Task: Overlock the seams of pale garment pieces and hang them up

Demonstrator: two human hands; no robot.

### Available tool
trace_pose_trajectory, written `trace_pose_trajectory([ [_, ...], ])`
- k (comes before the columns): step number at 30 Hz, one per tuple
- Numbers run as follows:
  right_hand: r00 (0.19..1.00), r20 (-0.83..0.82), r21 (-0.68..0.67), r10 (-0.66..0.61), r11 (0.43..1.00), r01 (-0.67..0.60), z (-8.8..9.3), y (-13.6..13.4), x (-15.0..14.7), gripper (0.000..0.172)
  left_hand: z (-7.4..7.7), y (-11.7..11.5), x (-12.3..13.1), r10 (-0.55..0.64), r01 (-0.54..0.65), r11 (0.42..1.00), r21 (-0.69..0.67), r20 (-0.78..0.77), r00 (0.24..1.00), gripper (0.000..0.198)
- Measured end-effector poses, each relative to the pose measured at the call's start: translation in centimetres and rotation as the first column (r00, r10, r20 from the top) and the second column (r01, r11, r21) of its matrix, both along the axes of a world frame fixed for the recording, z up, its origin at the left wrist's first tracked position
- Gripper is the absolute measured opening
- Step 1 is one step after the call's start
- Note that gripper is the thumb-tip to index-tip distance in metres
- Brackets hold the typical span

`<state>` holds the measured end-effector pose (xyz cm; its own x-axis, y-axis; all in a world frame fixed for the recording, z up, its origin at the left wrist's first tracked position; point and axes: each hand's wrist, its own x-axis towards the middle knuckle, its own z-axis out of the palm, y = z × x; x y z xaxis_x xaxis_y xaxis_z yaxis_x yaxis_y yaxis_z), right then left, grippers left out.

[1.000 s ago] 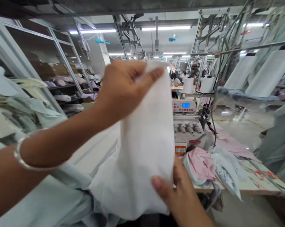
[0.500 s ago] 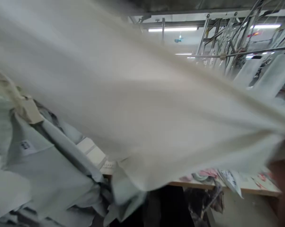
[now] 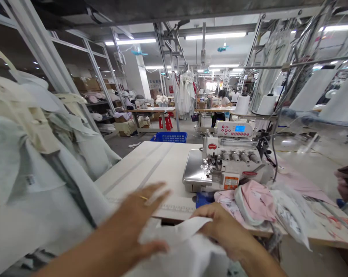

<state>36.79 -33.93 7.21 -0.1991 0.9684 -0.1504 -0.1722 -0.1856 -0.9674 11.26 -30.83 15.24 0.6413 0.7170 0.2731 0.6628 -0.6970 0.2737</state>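
My left hand [image 3: 136, 215], smeared a little by motion, hovers with fingers spread above the table's front edge and beside a white cloth. The white cloth [image 3: 188, 246] hangs bunched in front of me, its lower part cut off by the picture's bottom. My right hand [image 3: 217, 225] pinches the cloth's upper edge between thumb and curled fingers. Beyond the hands stands a white overlock sewing machine [image 3: 234, 154] with a blue-lit display and a shiny metal plate [image 3: 194, 167] on its left.
Pale garments [image 3: 47, 184] hang from clips at the left. Pink fabric pieces [image 3: 257, 200] and a plastic bag [image 3: 292, 211] lie right of the machine. A blue basket [image 3: 169, 137] sits behind the white table [image 3: 151, 154]. Thread cones [image 3: 268, 104] rise behind the machine.
The white cloth, which was spread across most of the view, has dropped low in front of me. Both hands and the sewing machine now show.
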Motion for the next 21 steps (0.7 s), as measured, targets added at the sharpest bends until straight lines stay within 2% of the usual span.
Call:
trace_pose_trajectory([
  [1, 0.995, -0.022, -0.04, 0.098, 0.994, -0.099, 0.4, -0.1, -0.7, 0.008, -1.0, 0.2, 1.8, -0.067, 0.069, 0.974, -0.214, 0.014, 0.998, 0.084],
  [2, 0.985, -0.043, -0.048, 0.166, 0.985, -0.168, 0.6, -0.2, -1.2, 0.009, -1.9, 0.3, 3.4, -0.124, 0.135, 0.9, -0.415, 0.054, 0.991, 0.084],
  [3, 0.98, -0.058, -0.013, 0.192, 0.981, -0.193, 0.6, -0.2, -1.6, 0.011, -2.7, 0.5, 4.6, -0.149, 0.18, 0.813, -0.553, 0.102, 0.984, 0.072],
  [4, 0.982, -0.076, 0.044, 0.173, 0.985, -0.17, 0.5, -0.2, -1.8, 0.011, -3.4, 0.7, 5.5, -0.141, 0.196, 0.768, -0.609, 0.137, 0.98, 0.052],
  [5, 0.985, -0.11, 0.085, 0.132, 0.989, -0.123, 0.1, -0.2, -1.9, 0.011, -3.9, 1.0, 6.1, -0.111, 0.183, 0.776, -0.604, 0.155, 0.982, 0.035],
  [6, 0.983, -0.164, 0.102, 0.083, 0.993, -0.067, -0.4, -0.2, -2.0, 0.013, -4.3, 1.3, 6.5, -0.075, 0.153, 0.82, -0.552, 0.162, 0.984, 0.028],
  [8, 0.955, -0.295, 0.076, -0.038, 0.995, 0.063, -1.8, -0.3, -2.1, 0.024, -4.7, 1.9, 6.8, 0.011, 0.064, 0.906, -0.418, 0.174, 0.985, 0.028],
  [10, 0.912, -0.371, 0.06, -0.177, 0.975, 0.214, -3.1, -0.4, -2.5, 0.032, -4.8, 2.4, 7.0, 0.105, 0.005, 0.911, -0.413, 0.243, 0.964, 0.027],
  [12, 0.886, -0.357, 0.116, -0.298, 0.926, 0.358, -3.9, -0.6, -2.9, 0.032, -4.9, 2.6, 7.3, 0.21, 0.031, 0.831, -0.556, 0.364, 0.907, 0.029],
  [14, 0.879, -0.276, 0.242, -0.389, 0.857, 0.455, -4.1, -0.8, -3.1, 0.032, -4.9, 2.7, 7.6, 0.299, 0.144, 0.696, -0.704, 0.466, 0.832, 0.034],
  [15, 0.885, -0.203, 0.345, -0.418, 0.816, 0.464, -4.0, -1.0, -3.0, 0.031, -4.9, 2.7, 7.6, 0.339, 0.2, 0.628, -0.752, 0.496, 0.8, 0.036],
  [17, 0.895, -0.024, 0.572, -0.446, 0.728, 0.378, -3.8, -1.2, -2.7, 0.024, -5.0, 2.9, 7.5, 0.402, 0.278, 0.528, -0.802, 0.525, 0.75, 0.037],
  [19, 0.874, 0.093, 0.704, -0.477, 0.653, 0.281, -3.7, -1.3, -2.5, 0.021, -4.9, 3.3, 7.1, 0.442, 0.327, 0.491, -0.808, 0.554, 0.706, 0.037],
  [21, 0.853, 0.076, 0.697, -0.516, 0.639, 0.325, -3.9, -1.2, -2.5, 0.017, -4.6, 3.7, 6.7, 0.467, 0.353, 0.49, -0.797, 0.582, 0.666, 0.04],
])
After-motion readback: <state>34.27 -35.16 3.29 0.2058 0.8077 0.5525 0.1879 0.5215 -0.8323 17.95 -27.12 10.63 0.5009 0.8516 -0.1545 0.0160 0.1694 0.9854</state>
